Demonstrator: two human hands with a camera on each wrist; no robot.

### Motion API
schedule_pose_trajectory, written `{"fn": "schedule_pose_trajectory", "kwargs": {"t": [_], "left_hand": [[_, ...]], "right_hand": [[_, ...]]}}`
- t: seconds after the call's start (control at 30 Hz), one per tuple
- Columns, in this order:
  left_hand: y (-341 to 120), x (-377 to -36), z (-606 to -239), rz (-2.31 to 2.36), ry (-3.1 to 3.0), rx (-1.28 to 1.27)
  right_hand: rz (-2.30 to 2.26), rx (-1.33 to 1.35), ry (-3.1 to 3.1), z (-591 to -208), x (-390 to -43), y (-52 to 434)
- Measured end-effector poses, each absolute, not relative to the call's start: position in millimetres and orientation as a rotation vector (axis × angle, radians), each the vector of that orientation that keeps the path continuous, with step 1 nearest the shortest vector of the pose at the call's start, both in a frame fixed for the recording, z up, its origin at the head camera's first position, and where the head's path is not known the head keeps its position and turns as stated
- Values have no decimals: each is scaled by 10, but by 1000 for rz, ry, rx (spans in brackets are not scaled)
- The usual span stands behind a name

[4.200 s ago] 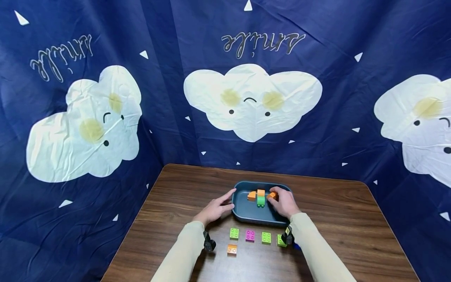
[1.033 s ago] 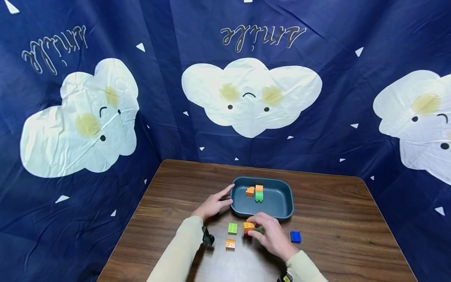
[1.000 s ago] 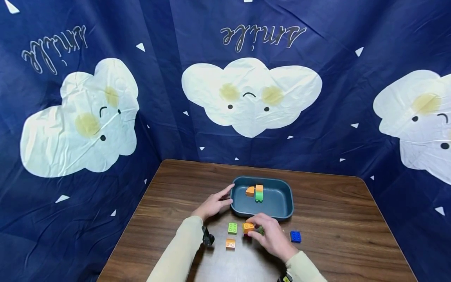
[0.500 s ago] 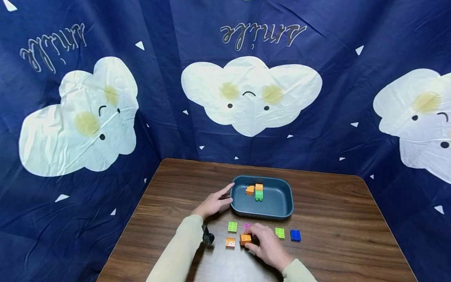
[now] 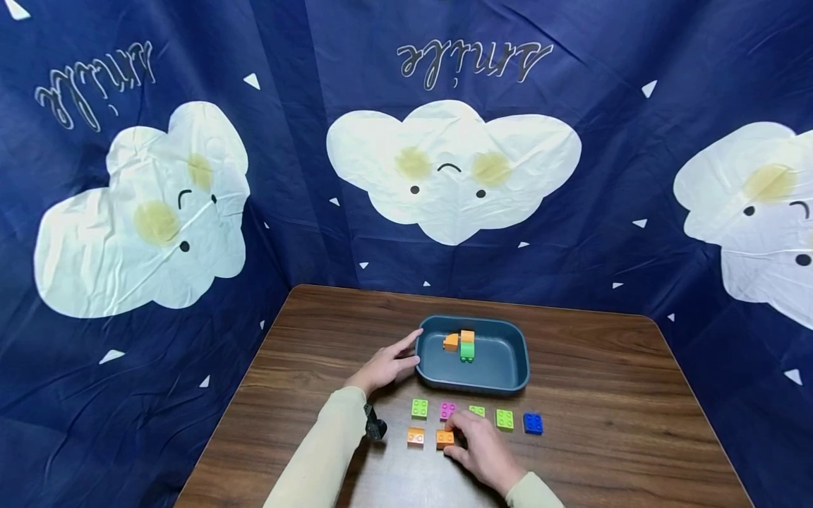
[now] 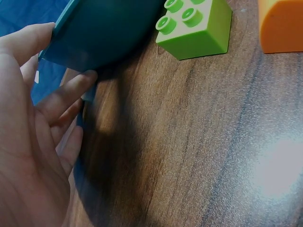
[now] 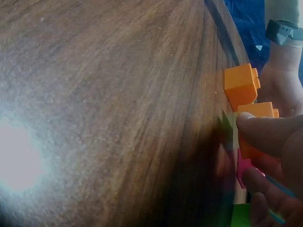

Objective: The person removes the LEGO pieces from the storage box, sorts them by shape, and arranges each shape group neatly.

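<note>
My right hand [image 5: 483,446] pinches an orange toy building block [image 5: 444,439] between thumb and fingers, low over the table. Left of it lies another orange block [image 5: 416,437], also showing two studs. In the right wrist view my thumb presses the side of the held orange block [image 7: 255,109]. My left hand [image 5: 383,367] touches the left end of a dark teal tray [image 5: 473,386] with its fingers extended. The left wrist view shows the fingertips against the tray's outer wall [image 6: 102,42]. Inside the tray are orange blocks [image 5: 450,343] and a green one [image 5: 466,351].
A row of blocks lies in front of the tray: lime green [image 5: 420,408], pink [image 5: 447,410], another lime block [image 5: 477,410] partly behind my right hand, a third lime block [image 5: 504,420] and blue [image 5: 533,423]. A dark blue curtain [image 5: 298,233] with clouds stands behind the wooden table [image 5: 591,395].
My right hand has taken an orange block out of the tray and brought it toward me, past the pink block, down beside the other orange block. My left hand stays at the tray.
</note>
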State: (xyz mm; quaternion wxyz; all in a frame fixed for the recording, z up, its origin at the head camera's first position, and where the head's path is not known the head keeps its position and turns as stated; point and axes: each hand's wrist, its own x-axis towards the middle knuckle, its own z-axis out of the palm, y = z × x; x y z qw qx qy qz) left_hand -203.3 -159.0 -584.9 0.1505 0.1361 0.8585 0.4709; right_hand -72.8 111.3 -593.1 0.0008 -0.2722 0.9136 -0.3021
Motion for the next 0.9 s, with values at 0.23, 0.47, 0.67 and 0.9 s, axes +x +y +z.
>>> {"fn": "schedule_pose_trajectory", "kwargs": {"t": [0.23,0.47,0.67,0.9], "left_hand": [[-1586,-2031,-5849,1352,2466,385],[-1594,-2029,-5860,1356,2456,380],[-1594,-2030,-5856,1361,2445,372],[-1596,-2044,-5871,1367,2444,376]], "right_hand": [[-984,-861,2886,-5973,-729,1128],[-977,-818,2870,-6011,-717,1121],[-986,-822,2896,-6038,-705,1108],[-989,-817,2903,-6049,-696,1106]]}}
